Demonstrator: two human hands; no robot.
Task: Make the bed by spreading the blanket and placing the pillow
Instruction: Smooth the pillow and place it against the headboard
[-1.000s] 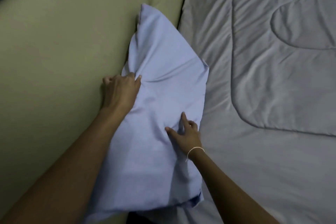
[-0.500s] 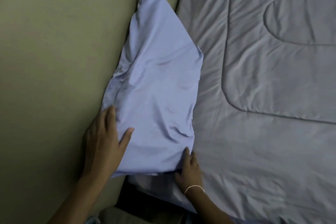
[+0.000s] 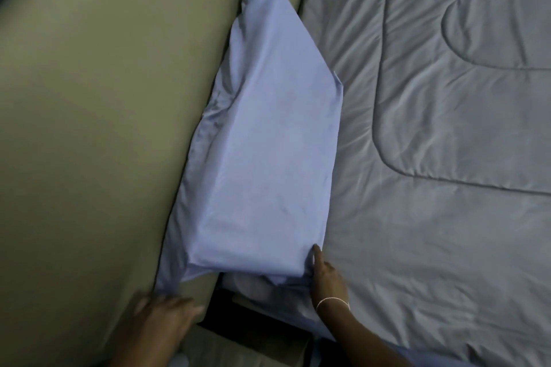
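Note:
A pale blue pillow (image 3: 268, 140) lies along the left edge of the bed, leaning against the olive wall. A grey quilted blanket (image 3: 432, 158) is spread over the bed to its right, with creases and a stitched outline. My right hand (image 3: 326, 275), a thin string around its wrist, pinches the pillow's near right corner. My left hand (image 3: 167, 317) is blurred; it rests at the pillow's near left corner, fingers on the loose end of the pillowcase, and whether it grips the cloth I cannot tell.
The olive wall (image 3: 104, 128) runs along the whole left side. A dark gap (image 3: 226, 307) shows below the pillow's near end, at the bed's corner, with something pale beneath it.
Both hands slid down toward me, from the pillow's middle to its near corners. The pillow now lies flatter and smoother against the wall.

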